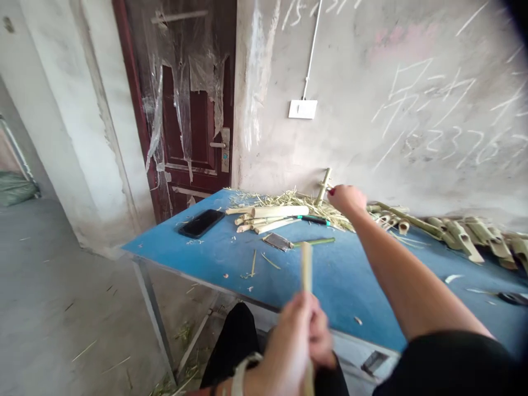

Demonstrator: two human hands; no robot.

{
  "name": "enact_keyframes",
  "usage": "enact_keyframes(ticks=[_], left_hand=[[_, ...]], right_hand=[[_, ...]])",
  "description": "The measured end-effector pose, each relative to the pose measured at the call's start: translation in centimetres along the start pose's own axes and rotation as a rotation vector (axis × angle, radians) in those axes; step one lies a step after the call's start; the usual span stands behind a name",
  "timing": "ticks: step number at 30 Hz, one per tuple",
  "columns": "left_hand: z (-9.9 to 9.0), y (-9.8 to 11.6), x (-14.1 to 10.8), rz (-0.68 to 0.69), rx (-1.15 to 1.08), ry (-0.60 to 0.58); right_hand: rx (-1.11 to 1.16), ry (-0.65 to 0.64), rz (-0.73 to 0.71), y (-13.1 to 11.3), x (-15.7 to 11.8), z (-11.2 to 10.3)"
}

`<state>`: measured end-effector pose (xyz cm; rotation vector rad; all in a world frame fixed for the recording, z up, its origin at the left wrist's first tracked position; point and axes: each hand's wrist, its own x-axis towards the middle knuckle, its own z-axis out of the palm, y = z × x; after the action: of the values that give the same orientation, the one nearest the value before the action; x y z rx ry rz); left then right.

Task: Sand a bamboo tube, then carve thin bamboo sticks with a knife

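From where I stand, a hand could pass over the blue surface (355,286) between the upheld bamboo stick (306,267) and the right forearm (396,264), but the bamboo bundle (280,211) and shavings (291,198) crowd the way farther back.

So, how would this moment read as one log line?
Left hand: holding bamboo strip | Right hand: at tilted bamboo piece, hold unclear | Blue table: black phone, pale shavings

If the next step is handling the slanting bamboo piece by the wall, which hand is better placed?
Right, probably: the right hand is stretched out close to the slanting bamboo piece, whereas the left hand grips a pale stick nearer the body.
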<state>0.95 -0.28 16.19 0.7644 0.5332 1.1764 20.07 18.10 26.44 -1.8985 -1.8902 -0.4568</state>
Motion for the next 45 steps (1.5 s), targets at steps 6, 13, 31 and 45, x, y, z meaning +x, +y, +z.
enact_keyframes(ticks=[6,13,31,45], left_hand=[[0.7,-1.8,-0.1,0.041,0.005,-0.073],[0.3,-2.9,-0.3,0.093,0.067,-0.082],[-1.9,-2.5,0.1,-0.055,-0.176,-0.297],[-1.6,-1.6,1.0,0.047,-0.059,-0.212]], right_hand=[[0.18,0.02,0.003,1.7,-2.4,-2.5],[0.925,-0.162,-0.579,-3.8,-11.1,-2.8],[1.333,-0.457,-0.316,-5.0,-12.7,-0.6],[0.228,0.089,-0.433,-4.0,-14.9,0.0]])
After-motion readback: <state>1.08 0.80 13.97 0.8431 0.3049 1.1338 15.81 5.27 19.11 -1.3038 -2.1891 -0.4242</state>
